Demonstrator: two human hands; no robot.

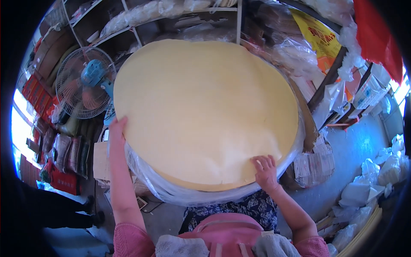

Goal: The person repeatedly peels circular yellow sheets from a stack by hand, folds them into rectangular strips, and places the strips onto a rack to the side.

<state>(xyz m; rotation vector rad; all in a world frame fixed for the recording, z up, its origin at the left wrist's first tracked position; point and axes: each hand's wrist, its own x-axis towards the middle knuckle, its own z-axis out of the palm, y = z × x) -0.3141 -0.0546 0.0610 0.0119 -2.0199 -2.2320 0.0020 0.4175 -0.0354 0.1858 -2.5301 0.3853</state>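
Observation:
A broad, thin, round pale-yellow sheet (199,109) lies before me, smooth over most of its face and creased towards the lower right. Clear plastic wrapping (160,184) shows beneath its near and right edges. At the sheet's left rim, my left hand (118,127) grips the edge; some of its fingers are hidden. My right hand (266,170) rests on the sheet near its lower right rim, fingers bent and spread. I cannot see whether further sheets lie underneath.
An electric fan (86,82) stands close by on the left. Shelves (186,16) with plastic-wrapped goods line the back. Bundled cardboard (314,165) sits to the right, plastic bags (369,180) beyond it. A person's dark-clothed legs (61,205) show at lower left.

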